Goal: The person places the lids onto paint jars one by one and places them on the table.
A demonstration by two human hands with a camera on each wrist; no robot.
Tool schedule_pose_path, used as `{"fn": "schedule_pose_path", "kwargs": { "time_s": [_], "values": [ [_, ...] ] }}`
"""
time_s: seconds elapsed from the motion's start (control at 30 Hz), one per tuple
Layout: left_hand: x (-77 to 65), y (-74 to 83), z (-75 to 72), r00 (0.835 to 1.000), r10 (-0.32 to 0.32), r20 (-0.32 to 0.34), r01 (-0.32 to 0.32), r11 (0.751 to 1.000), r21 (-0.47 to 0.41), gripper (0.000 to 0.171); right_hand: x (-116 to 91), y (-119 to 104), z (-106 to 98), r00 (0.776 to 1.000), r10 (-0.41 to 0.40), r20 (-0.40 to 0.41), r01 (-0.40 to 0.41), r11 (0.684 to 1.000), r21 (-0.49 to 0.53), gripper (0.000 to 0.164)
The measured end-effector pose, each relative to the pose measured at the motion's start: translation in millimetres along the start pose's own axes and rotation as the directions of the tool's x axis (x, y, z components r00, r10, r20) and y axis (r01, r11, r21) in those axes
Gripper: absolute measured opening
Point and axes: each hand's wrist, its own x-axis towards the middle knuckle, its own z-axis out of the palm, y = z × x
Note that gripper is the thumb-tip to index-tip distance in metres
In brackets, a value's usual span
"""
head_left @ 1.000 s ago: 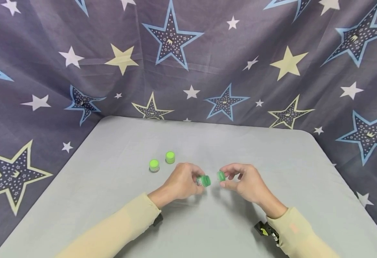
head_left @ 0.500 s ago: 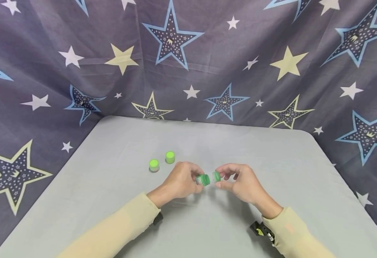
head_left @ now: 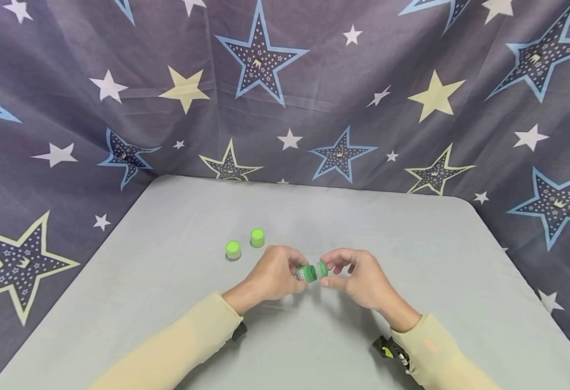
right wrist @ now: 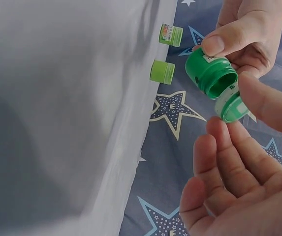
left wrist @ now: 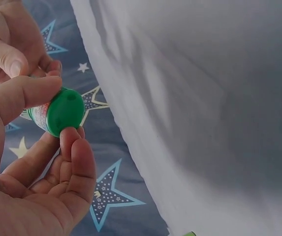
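My left hand (head_left: pixel 276 273) pinches a small green jar (head_left: pixel 305 273) between thumb and fingers, above the table. The jar lies tilted, its uncovered mouth facing right. In the right wrist view its threaded neck and dark inside show, and a printed label wraps its side. Opposite it, my right hand (head_left: pixel 360 277) pinches a green lid (head_left: pixel 322 269) by the edge. In the right wrist view the lid (right wrist: pixel 233 108) sits slanted at the jar's mouth; whether the two touch I cannot tell. The left wrist view shows the jar's rounded green base (left wrist: pixel 67 112).
Two small jars with lime-green lids stand on the grey-covered table (head_left: pixel 392 233) beyond my left hand: one nearer jar (head_left: pixel 233 250) and one farther jar (head_left: pixel 257 238). A dark star-patterned curtain (head_left: pixel 314 119) hangs behind the table and along its sides.
My right hand has moved left with the lid, narrowing the gap to the jar's mouth. My left hand and the jar have stayed almost in place.
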Motion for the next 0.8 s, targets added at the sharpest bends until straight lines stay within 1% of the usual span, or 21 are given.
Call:
{"fn": "schedule_pose_path", "kwargs": {
  "time_s": [0.23, 0.5, 0.8],
  "values": [
    [-0.2, -0.3, 1.1, 1.0, 0.006, -0.004, -0.006, 1.0, 0.0, 0.023, -1.4, -1.2, 2.1, 1.0, 0.013, 0.005, -0.013, 1.0, 0.001, 0.033],
    [-0.8, 0.3, 3.3, 1.0, 0.001, 0.011, 0.0, 1.0, -0.027, 0.024, -0.9, 2.4, 4.9, 1.0, 0.0, 0.006, 0.0, 1.0, -0.008, 0.034],
    [-0.2, -2.1, 5.4, 1.0, 0.007, 0.012, -0.006, 1.0, -0.03, 0.024, -1.2, 2.9, 5.8, 1.0, -0.001, 0.01, 0.001, 1.0, -0.016, 0.034]
  ]
}}
